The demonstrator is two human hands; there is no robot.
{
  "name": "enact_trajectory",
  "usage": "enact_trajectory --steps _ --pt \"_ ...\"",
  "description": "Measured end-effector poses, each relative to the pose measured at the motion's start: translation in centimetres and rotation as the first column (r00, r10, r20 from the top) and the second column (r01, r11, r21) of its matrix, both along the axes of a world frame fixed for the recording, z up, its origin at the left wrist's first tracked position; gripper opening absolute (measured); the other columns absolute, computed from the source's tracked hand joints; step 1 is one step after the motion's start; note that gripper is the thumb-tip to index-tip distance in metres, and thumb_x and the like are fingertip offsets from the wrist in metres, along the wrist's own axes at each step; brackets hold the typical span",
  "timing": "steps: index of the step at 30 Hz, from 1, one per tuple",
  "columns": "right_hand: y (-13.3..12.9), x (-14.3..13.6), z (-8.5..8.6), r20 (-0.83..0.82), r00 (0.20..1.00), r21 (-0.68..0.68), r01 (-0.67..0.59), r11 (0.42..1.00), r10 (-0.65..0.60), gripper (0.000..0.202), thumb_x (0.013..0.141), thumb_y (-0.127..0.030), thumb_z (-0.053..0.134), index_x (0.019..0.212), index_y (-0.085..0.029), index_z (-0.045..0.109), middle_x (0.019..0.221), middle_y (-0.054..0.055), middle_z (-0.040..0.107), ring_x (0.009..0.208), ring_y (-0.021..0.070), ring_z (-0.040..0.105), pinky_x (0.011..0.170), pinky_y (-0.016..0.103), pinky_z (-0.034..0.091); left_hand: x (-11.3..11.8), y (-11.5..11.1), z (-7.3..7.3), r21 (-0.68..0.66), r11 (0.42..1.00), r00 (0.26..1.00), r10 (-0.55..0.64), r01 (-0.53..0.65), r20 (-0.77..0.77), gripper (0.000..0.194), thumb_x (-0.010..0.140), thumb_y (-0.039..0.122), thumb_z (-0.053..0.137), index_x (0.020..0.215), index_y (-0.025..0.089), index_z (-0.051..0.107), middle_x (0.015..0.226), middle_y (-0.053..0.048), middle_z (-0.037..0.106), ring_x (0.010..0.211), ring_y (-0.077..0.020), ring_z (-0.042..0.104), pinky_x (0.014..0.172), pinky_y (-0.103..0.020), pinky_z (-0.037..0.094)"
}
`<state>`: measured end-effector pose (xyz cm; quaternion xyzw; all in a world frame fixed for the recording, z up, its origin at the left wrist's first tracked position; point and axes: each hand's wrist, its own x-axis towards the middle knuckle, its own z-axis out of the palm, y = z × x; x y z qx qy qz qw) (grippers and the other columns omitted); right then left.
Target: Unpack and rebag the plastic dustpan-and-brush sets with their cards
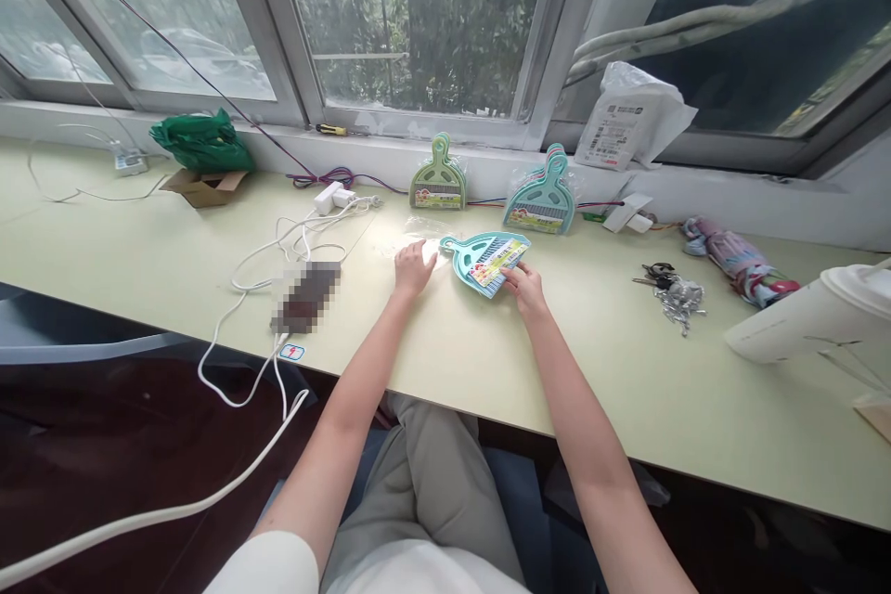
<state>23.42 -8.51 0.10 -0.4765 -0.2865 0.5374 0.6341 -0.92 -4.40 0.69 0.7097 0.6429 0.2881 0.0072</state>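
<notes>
A teal dustpan and brush set (480, 262) with a printed label is held above the table, its handle pointing left. My right hand (527, 288) pinches its lower right edge at the label. My left hand (415, 269) is beside the handle end, over a clear plastic bag (424, 230); whether its fingers grip the plastic is too small to tell. A green dustpan set (438, 178) in clear wrap leans against the window ledge behind. To its right, several stacked sets with a teal one (543, 195) in front lean there too.
White cables and a blurred phone (306, 297) lie to the left, before a green bag (203, 144) in a cardboard box (203, 187). Keys (675, 292), a folded umbrella (742, 262) and a white cup (807, 316) are on the right. The table edge (480, 416) is near my lap.
</notes>
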Motion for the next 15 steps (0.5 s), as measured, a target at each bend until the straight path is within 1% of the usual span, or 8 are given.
enact_trajectory --steps 1,3,5,7,9,11,15 --pt "-0.1 0.0 0.2 0.003 1.0 -0.005 -0.004 1.0 0.004 0.039 0.059 -0.013 0.078 0.094 -0.017 0.06 0.084 0.003 0.073 0.076 0.0169 0.07 0.068 0.026 0.06 0.4 0.0 -0.2 -0.023 0.999 0.999 -0.031 0.031 -0.017 0.045 0.088 0.032 0.045 0.13 0.016 0.05 0.131 -0.012 0.054 0.12 -0.0261 0.047 0.11 -0.042 0.029" --pt "-0.2 0.1 0.6 0.009 1.0 -0.015 -0.015 1.0 0.015 0.039 0.06 -0.013 0.077 0.094 -0.016 0.061 0.083 0.003 0.073 0.075 0.0172 0.07 0.067 0.026 0.061 0.6 0.1 -0.6 -0.083 0.994 0.994 -0.073 0.067 -0.082 0.038 0.087 0.025 0.046 0.122 0.016 0.056 0.129 -0.013 0.054 0.121 -0.0262 0.046 0.108 -0.04 0.033" --pt "-0.5 0.2 1.0 0.019 0.999 -0.029 -0.031 0.999 0.032 0.038 0.06 -0.011 0.076 0.094 -0.016 0.061 0.082 0.003 0.073 0.074 0.0175 0.071 0.066 0.026 0.061 0.4 0.2 -0.7 -0.143 0.989 0.989 -0.065 0.046 -0.13 0.03 0.085 0.016 0.042 0.108 0.016 0.062 0.119 -0.014 0.059 0.118 -0.0254 0.048 0.099 -0.036 0.041" --pt "-0.7 0.4 1.4 0.033 0.998 -0.036 -0.053 0.998 0.054 0.035 0.06 -0.009 0.075 0.092 -0.015 0.062 0.081 0.003 0.073 0.074 0.0175 0.071 0.065 0.025 0.061 -0.1 0.4 -0.6 -0.169 0.986 0.989 -0.017 -0.008 -0.146 0.03 0.085 0.011 0.038 0.101 0.015 0.064 0.109 -0.014 0.062 0.113 -0.0248 0.051 0.09 -0.033 0.047" --pt "-0.8 0.4 1.7 0.041 0.997 -0.033 -0.063 0.997 0.064 0.033 0.06 -0.008 0.074 0.09 -0.016 0.062 0.081 0.003 0.073 0.074 0.0176 0.071 0.064 0.024 0.061 -0.4 0.5 -0.4 -0.157 0.986 0.988 0.034 -0.058 -0.149 0.032 0.087 0.011 0.036 0.104 0.013 0.063 0.104 -0.015 0.063 0.11 -0.0249 0.052 0.087 -0.032 0.048" --pt "-0.9 0.2 1.7 0.036 0.999 -0.041 -0.039 0.998 0.041 0.031 0.061 -0.007 0.073 0.088 -0.016 0.063 0.08 0.003 0.073 0.073 0.0173 0.071 0.062 0.024 0.061 -0.6 0.6 -0.4 -0.135 0.987 0.987 0.064 -0.084 -0.148 0.036 0.088 0.01 0.034 0.112 0.012 0.061 0.102 -0.015 0.063 0.108 -0.0247 0.053 0.087 -0.032 0.048" --pt "-0.9 -0.4 1.3 0.009 0.999 -0.076 0.035 0.996 -0.034 0.027 0.061 -0.005 0.071 0.085 -0.015 0.063 0.079 0.003 0.073 0.07 0.0163 0.07 0.06 0.022 0.06 -0.5 0.7 -0.8 -0.129 0.988 0.988 0.061 -0.08 -0.142 0.048 0.086 0.002 0.029 0.126 0.011 0.053 0.104 -0.014 0.063 0.108 -0.0241 0.054 0.088 -0.031 0.048"
